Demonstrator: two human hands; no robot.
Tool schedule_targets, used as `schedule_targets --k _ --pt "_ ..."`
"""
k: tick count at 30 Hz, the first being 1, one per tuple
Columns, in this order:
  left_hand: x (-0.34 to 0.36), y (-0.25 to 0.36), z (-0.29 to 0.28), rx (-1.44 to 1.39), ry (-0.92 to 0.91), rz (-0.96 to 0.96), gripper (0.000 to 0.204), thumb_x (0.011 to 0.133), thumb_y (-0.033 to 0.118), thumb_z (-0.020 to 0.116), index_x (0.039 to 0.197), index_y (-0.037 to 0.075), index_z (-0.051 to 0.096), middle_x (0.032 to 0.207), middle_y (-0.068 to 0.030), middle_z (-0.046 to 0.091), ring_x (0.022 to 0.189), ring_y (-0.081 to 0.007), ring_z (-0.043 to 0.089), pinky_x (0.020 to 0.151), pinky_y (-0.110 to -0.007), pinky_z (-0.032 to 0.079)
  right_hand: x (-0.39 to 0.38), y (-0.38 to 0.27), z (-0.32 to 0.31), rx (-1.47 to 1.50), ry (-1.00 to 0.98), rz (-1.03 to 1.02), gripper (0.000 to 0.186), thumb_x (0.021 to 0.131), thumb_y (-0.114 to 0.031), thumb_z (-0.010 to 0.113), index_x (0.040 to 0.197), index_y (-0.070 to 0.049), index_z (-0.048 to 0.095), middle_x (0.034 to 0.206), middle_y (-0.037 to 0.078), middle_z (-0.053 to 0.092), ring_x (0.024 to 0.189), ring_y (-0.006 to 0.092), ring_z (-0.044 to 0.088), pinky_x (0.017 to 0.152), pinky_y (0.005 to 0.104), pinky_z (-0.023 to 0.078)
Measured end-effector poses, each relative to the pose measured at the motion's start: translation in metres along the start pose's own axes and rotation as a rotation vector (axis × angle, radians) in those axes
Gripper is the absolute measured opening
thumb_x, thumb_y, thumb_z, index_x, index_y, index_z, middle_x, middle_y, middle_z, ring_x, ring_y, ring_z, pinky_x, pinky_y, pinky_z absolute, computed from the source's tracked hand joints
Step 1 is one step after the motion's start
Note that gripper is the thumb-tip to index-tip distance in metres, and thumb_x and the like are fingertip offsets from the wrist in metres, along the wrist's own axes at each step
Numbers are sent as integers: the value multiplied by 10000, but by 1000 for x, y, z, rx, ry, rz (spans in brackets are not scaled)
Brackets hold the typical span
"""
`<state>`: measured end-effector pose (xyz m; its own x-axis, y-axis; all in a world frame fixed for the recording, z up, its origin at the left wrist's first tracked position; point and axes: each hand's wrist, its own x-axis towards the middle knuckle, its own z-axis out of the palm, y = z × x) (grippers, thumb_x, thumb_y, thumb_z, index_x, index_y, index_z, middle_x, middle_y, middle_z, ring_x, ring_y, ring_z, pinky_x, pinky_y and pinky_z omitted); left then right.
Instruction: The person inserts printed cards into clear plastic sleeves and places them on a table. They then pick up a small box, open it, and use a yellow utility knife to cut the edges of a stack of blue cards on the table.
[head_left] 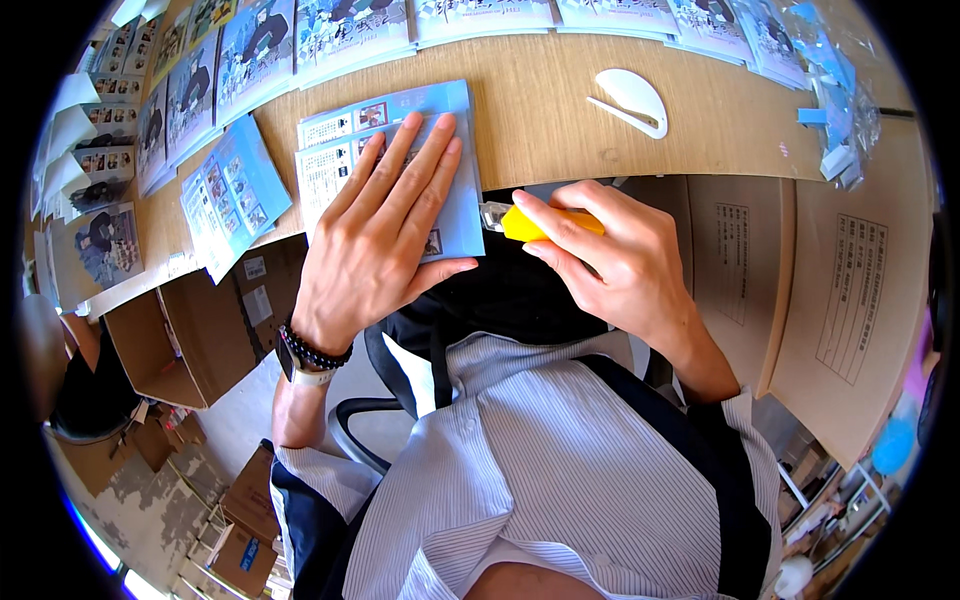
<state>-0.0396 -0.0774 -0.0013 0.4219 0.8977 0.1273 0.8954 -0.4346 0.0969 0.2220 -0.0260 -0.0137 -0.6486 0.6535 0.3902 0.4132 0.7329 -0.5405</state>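
My left hand lies flat with fingers stretched over a light blue printed booklet packet at the table's near edge. The packet looks like a small stack, with one blue printed piece showing behind another. In my right hand is a yellow utility knife, gripped between thumb and fingers. Its metal tip meets the packet's right edge, near the lower corner. Whether the blade is cutting I cannot tell. A white hooked letter opener rests on the table beyond my right hand.
Another blue printed packet lies to the left, partly over the table edge. Stacks of illustrated booklets line the back. Blue scraps and clear plastic wrap sit at the right. Cardboard boxes stand right of my legs, and an open carton at lower left.
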Motion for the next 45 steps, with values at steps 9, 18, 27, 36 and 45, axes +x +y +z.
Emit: schedule_targets --k 9,18,27,36,45 --pt "0 0 1 10 3 11 970 899 685 607 1565 -8 479 1657 -135 447 1542 -346 405 1257 -484 356 4 3 1 5 -14 12 446 842 -166 858 1273 -111 756 968 44 686 727 189 700 628 308 584" --pt "1 0 2 8 23 -5 983 909 684 595 1572 -28 453 1662 -146 436 1550 -346 392 1263 -482 344 6 5 -1 12 -17 -9 429 847 -176 859 1261 -122 761 958 35 682 724 178 701 606 304 571" --pt "-2 0 3 -9 17 -4 1003 894 712 593 1583 -4 451 1660 -150 437 1554 -335 388 1268 -474 339 0 1 -1 10 -13 -17 445 831 -162 864 1259 -99 761 956 42 691 726 182 697 614 301 576" --pt "-4 3 3 -28 -8 0 1075 849 783 567 1608 34 433 1673 -138 422 1562 -339 371 1276 -494 318 -6 -2 -5 16 -20 -15 442 807 -146 878 1234 -87 779 955 51 706 731 170 703 613 291 578" --pt "-2 -5 6 -49 51 -48 975 891 705 664 1600 70 457 1671 -162 418 1557 -349 382 1279 -531 306 -23 -9 -13 59 -78 -7 490 784 -163 897 1259 -124 785 937 24 695 695 152 669 589 285 552"
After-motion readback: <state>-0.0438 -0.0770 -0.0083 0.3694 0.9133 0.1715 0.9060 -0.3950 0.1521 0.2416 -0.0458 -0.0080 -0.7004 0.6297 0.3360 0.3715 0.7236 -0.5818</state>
